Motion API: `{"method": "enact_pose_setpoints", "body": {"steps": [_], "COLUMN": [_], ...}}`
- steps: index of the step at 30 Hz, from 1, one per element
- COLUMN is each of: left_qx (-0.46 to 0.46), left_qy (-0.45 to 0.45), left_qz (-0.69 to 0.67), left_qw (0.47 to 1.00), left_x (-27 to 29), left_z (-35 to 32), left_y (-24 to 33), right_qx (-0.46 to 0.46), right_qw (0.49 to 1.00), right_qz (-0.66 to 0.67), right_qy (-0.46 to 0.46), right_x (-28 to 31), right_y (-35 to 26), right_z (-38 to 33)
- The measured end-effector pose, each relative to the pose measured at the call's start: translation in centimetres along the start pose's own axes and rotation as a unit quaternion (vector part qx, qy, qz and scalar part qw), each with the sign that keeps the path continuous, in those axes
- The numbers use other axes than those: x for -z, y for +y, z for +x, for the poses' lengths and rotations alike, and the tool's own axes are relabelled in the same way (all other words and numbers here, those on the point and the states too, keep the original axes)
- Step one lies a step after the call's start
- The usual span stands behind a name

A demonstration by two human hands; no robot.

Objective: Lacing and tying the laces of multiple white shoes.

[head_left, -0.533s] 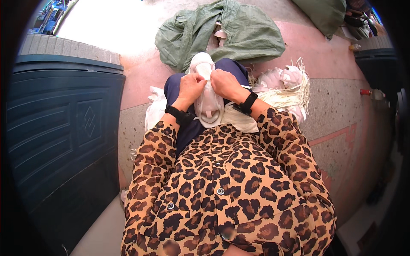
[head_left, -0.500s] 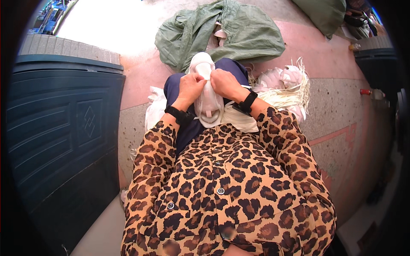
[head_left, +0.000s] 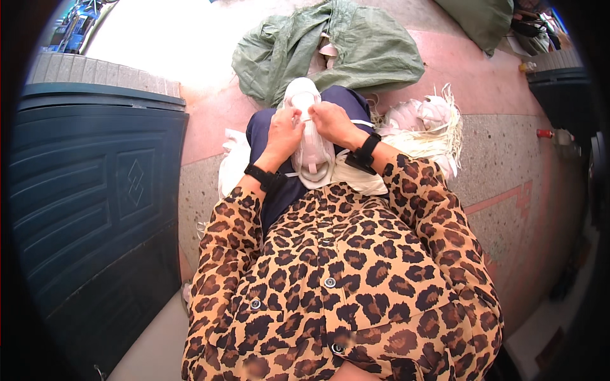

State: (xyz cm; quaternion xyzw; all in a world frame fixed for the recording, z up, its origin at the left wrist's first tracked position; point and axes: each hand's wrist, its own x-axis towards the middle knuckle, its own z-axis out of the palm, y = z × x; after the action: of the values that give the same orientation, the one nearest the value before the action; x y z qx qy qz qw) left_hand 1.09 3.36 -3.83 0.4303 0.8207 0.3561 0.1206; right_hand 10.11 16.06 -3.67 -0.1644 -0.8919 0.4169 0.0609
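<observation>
- Head view: the shoe (head_left: 310, 145), white and pale pink, lies on the person's lap in the upper middle of the frame, its toe toward the top edge and its heel end near the shirt (head_left: 356, 247).
- The left hand (head_left: 286, 132) is on the shoe's left side, its fingers bent and thumb tip near the forefinger at the shoe's throat; I cannot tell whether anything is pinched between them.
- The right hand (head_left: 332, 124) is just beside it on the shoe's right side, fingers curled with their tips at the throat; whether they grip a lace cannot be made out.
- A white lace (head_left: 362, 122) sticks out to the right of the right hand, over the trousers (head_left: 257, 127), which are dark blue.
- Each wrist wears a black band; cream cloth (head_left: 361, 176) lies just right of the shoe's heel end.
- Right of the right knee, a pale pink pile (head_left: 416, 115) sits with cream strands (head_left: 452, 130) hanging beside it.
- A white bundle (head_left: 233, 162) shows left of the left knee.
- A green sack (head_left: 375, 57) spreads on the floor (head_left: 492, 136) at the top middle; another green sack (head_left: 480, 22) stands in the upper right.
- A dark blue panel (head_left: 70, 190) fills the left side.
</observation>
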Motion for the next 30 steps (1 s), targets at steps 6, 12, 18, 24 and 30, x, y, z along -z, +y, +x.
{"method": "enact_pose_setpoints", "body": {"steps": [6,12,18,24,30], "left_qx": [-0.043,-0.263,-0.206,0.271,0.382], "left_qy": [-0.017,-0.059,-0.001,0.25,0.293], "left_qz": [0.076,0.251,0.283,0.446,0.506], "left_qw": [0.996,0.93,0.937,0.816,0.716], "left_x": [-0.3,1.5,6.0,31.3,47.8], "left_z": [0.6,2.2,0.2,-9.6,-27.0], "left_y": [0.3,0.4,-4.3,-15.8,-18.1], "right_qx": [-0.02,-0.04,-0.063,-0.209,-0.057], "right_qw": [0.999,0.998,0.994,0.924,0.557], "right_qz": [0.01,0.026,0.093,0.318,0.745], "right_qy": [0.033,0.049,-0.012,0.048,0.364], "right_x": [-0.6,-0.2,4.9,17.1,30.1], "right_y": [-0.1,-0.2,1.5,7.9,14.6], "right_z": [0.5,-0.6,-3.5,-11.9,-21.5]}}
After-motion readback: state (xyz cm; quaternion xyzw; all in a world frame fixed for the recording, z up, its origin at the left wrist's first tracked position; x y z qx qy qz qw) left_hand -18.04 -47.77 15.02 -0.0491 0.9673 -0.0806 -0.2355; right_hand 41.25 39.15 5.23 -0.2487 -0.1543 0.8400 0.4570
